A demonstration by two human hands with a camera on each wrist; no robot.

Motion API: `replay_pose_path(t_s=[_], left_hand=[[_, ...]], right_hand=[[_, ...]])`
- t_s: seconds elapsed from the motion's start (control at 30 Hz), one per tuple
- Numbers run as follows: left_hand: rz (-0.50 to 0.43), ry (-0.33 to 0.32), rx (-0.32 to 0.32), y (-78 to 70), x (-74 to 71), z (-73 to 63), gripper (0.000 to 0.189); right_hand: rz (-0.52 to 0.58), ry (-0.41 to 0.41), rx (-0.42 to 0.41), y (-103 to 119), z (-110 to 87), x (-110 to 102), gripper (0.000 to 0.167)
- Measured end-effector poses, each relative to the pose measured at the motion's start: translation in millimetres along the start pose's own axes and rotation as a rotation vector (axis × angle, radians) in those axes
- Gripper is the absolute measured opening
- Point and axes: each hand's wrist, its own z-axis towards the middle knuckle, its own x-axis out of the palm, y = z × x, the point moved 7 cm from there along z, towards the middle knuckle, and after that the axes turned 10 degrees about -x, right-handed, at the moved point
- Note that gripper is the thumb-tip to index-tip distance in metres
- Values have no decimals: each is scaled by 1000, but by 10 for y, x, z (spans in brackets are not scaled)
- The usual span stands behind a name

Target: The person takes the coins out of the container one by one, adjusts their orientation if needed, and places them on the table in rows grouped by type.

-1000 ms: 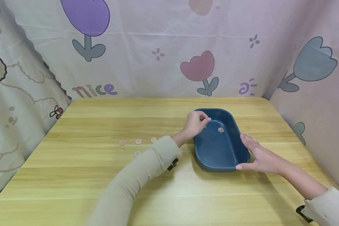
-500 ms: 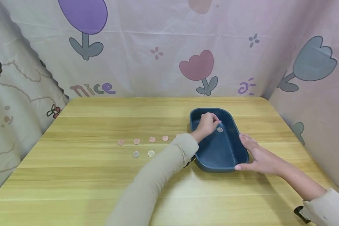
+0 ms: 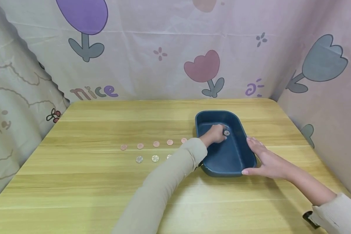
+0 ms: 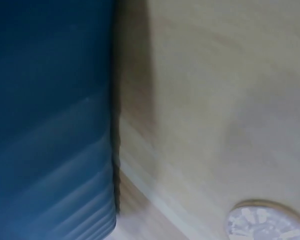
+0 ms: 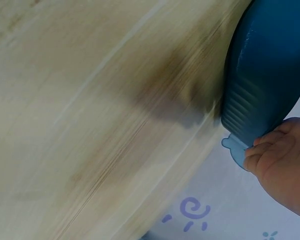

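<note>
A dark blue rectangular basin (image 3: 225, 174) stands on the right half of the table. My left hand (image 3: 217, 133) reaches down into it, thumb and fingertips on either side of a silvery patterned coin (image 3: 226, 133) on the basin's floor. How firmly the fingertips hold it is too small to tell. My right hand (image 3: 267, 162) rests with straight fingers against the basin's right side, thumb at the near right corner; the right wrist view shows these fingers (image 5: 262, 152) against the basin wall. The left wrist view shows the outer wall but no left hand.
Left of the basin, several pinkish coins (image 3: 156, 144) lie in a row. Nearer, silvery coins (image 3: 155, 158) form another row, partly hidden by the left sleeve (image 3: 166, 182). Printed curtains (image 3: 140, 65) hang behind and beside the wooden table (image 3: 76, 182).
My left hand has moved right over the basin's left rim and down to the coin inside. The coin and basin look unmoved; my right hand stays in place. The view has shifted slightly.
</note>
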Motion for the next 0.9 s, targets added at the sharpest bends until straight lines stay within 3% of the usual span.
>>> replay_pose_path(t_s=[0.03,0.1,0.2,0.3,0.43,0.6,0.9], left_hand=[[30,32,21,1,30,19,37],[108,124,0,-78,-87,-224,47],[197,161,16,-141,-173,-444,54],[262,159,40,-177,-227,-584,54],[245,119,91,-212,-246,-644,47],[174,69,110,-212,-242,-633,34],[178,76,154,-268,-227,-692,23]], right_hand=[[-2,1,1,2,1,-4,113],[-2,6,5,3,3,-8,113],[-2,10,7,6,4,-12,113],[0,11,7,9,2,-11,113],[5,8,3,13,-9,-11,112],[16,1,-5,12,-9,-9,111],[18,-2,-9,-4,-5,3,111]])
